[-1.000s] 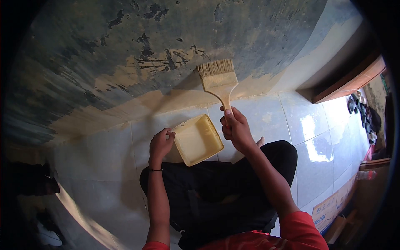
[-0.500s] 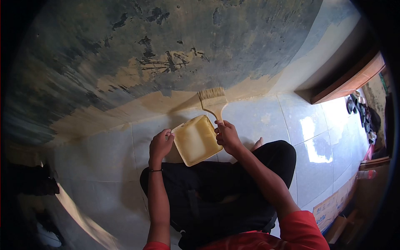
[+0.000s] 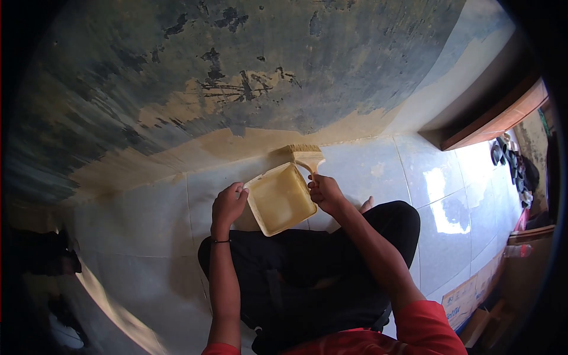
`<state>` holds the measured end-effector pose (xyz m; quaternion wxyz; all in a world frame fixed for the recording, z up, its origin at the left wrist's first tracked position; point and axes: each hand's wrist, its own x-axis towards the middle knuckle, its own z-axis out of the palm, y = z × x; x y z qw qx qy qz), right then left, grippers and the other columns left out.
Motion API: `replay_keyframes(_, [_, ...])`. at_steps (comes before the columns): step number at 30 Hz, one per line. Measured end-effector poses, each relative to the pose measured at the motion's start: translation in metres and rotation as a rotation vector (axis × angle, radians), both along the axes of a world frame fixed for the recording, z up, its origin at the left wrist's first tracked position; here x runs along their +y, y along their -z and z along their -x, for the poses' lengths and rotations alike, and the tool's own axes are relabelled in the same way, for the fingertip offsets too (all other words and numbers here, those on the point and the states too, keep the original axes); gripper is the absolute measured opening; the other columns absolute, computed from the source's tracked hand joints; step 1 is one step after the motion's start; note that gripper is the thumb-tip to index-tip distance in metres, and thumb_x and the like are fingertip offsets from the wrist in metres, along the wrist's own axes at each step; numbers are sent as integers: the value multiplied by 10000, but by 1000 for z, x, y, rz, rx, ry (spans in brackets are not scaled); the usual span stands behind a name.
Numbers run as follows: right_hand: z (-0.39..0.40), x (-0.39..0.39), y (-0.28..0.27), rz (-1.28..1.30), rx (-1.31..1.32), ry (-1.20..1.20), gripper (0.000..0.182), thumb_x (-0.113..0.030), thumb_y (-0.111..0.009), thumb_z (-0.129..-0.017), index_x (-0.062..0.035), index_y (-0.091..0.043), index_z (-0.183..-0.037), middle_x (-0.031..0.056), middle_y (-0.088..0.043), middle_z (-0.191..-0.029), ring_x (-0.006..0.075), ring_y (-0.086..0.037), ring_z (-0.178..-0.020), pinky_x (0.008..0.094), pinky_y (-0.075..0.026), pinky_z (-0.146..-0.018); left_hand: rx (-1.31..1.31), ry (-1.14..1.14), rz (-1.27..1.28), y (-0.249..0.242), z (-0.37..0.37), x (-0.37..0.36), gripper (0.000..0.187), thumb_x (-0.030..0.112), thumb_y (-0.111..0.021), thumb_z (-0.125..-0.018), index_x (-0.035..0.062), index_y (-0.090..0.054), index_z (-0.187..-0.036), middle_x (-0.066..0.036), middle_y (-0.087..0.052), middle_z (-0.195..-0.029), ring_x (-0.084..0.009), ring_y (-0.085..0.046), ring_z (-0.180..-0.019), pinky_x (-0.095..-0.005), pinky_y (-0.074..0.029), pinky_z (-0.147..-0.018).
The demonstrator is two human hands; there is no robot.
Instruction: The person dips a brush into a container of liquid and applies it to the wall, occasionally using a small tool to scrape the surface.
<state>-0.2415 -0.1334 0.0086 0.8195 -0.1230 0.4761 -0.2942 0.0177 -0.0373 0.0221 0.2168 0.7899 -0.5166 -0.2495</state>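
My right hand (image 3: 325, 192) is closed around the handle of a wide paintbrush (image 3: 307, 157), whose bristles point at the foot of the wall. Just left of that hand, a square cream-coloured tray (image 3: 253, 204) with raised sides is tilted over my lap. A pale yellowish liquid covers its bottom. My left hand (image 3: 229, 206) pinches the tray's left rim between thumb and fingers. In front of me the wall (image 3: 355, 71) has dark grey-green, patchy, peeling paint, with a bare beige band along its lower part.
Pale glossy tiles (image 3: 148, 219) make up the floor around my crossed legs. At the right are a wooden door frame (image 3: 497, 118), several shoes (image 3: 512, 163), a cardboard box (image 3: 467, 296) and a plastic bottle (image 3: 518, 251). Dark cloth-like things (image 3: 47, 254) lie at the left edge.
The paintbrush has come down toward the tray and floor edge, its bristles now lower and more foreshortened. My left hand and the tray have barely moved.
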Motion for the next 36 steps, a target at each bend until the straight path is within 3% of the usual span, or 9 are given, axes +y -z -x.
replay_keyframes(5, [-5,3,-23,190,274,17,172,-219,-474,-960,-48,-482,-938,-1,-417,-665,55,-324,-454,224,-235,-383,-7,9,5,1,-1,1,342,337,-582,-872,79,-627,-1092,-99,-676,-1008,-326,-637,-956,-392,-497,-804])
replay_keyframes(18, [2,26,-112,513,248,64,291,-291,-458,-989,-24,-509,-1092,-27,-411,-652,25,-276,-413,205,-191,-367,-8,6,-69,-6,1,0,383,332,-595,-882,60,-617,-1151,-107,-687,-1034,-260,-673,-874,-355,-506,-795])
replay_keyframes(21, [6,27,-127,591,226,86,280,-290,-467,-994,-25,-536,-1051,-21,-451,-646,37,-353,-446,207,-262,-392,-14,2,-59,-4,2,1,370,337,-590,-878,73,-624,-1135,-102,-685,-1038,-281,-660,-912,-371,-506,-807])
replay_keyframes(24, [11,25,-131,833,202,142,316,-295,-483,-992,-10,-549,-1113,-22,-468,-650,36,-393,-483,197,-301,-428,-28,13,-27,-1,1,2,356,340,-583,-874,82,-632,-1114,-100,-682,-1043,-310,-644,-971,-386,-504,-827])
replay_keyframes(26, [14,26,-135,1027,447,247,350,-287,-496,-989,7,-548,-1172,-19,-497,-656,47,-451,-529,198,-350,-476,-35,24,-15,0,1,1,356,339,-582,-874,79,-633,-1112,-103,-681,-1046,-313,-640,-981,-388,-502,-830])
replay_keyframes(28, [22,20,-131,1219,743,278,334,-243,-500,-985,38,-551,-1160,39,-562,-644,107,-557,-578,252,-441,-539,-50,32,-38,0,1,0,360,343,-577,-876,78,-633,-1114,-104,-681,-1045,-315,-638,-986,-388,-501,-831])
replay_keyframes(30, [27,16,-133,1285,910,289,303,-214,-498,-982,38,-545,-1144,90,-579,-643,151,-593,-575,294,-464,-546,-32,23,-57,-2,2,-1,362,343,-576,-877,78,-632,-1118,-104,-681,-1044,-315,-636,-990,-389,-500,-831])
replay_keyframes(34, [33,8,-134,1363,1062,314,272,-188,-494,-979,32,-539,-1134,141,-597,-653,224,-626,-567,333,-469,-537,-13,2,-83,-3,3,-1,368,346,-575,-877,82,-628,-1129,-101,-682,-1040,-316,-633,-994,-389,-499,-831])
replay_keyframes(36, [34,4,-130,1353,1099,223,249,-161,-499,-970,31,-517,-1127,204,-615,-692,343,-647,-612,381,-471,-532,-20,8,-88,-4,3,-1,371,345,-577,-877,81,-626,-1133,-100,-682,-1039,-316,-633,-995,-389,-498,-831])
